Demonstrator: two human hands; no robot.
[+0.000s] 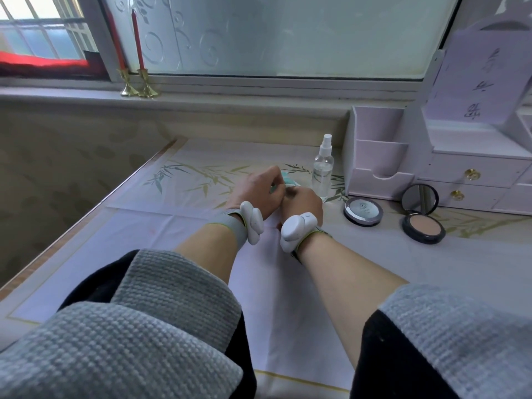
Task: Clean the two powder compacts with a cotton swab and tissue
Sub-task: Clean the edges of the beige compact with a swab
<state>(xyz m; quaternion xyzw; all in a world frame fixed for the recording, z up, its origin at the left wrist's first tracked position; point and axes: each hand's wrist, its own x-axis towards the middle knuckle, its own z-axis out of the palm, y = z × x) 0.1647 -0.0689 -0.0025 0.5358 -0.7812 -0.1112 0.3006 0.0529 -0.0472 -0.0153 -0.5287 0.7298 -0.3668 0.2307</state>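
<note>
Left hand [259, 188]: raised just above the table mid-scene, back toward the camera, fingers curled and pressed together, pinching the edge of a teal-and-white item [288, 180].
Right hand [302, 203]: knuckle to knuckle with the left hand, back toward the camera; fingers tucked out of sight beneath it, so I cannot tell whether they grip the item.
Teal-and-white item: only a small part shows between and behind the two hands; too hidden to tell what it is.
Closed compact [363, 211]: lies flat on the table to the right of the hands, silver lid up, apart from them.
Open compact [423, 227]: farther right, beige powder pan facing up, round mirror lid [421, 198] standing upright behind it.
Spray bottle [323, 168]: clear, white pump top, upright just beyond the right hand.
Organizer [431, 159]: pale lilac, with drawers and brass knobs, behind both compacts at the right.
Table [178, 234]: covered by a pale mat with a bamboo print.
Wrists: a white device strapped on each; grey knit sleeves pushed up the forearms.
Windowsill: two red candles [137, 38] in brass holders, far left.
</note>
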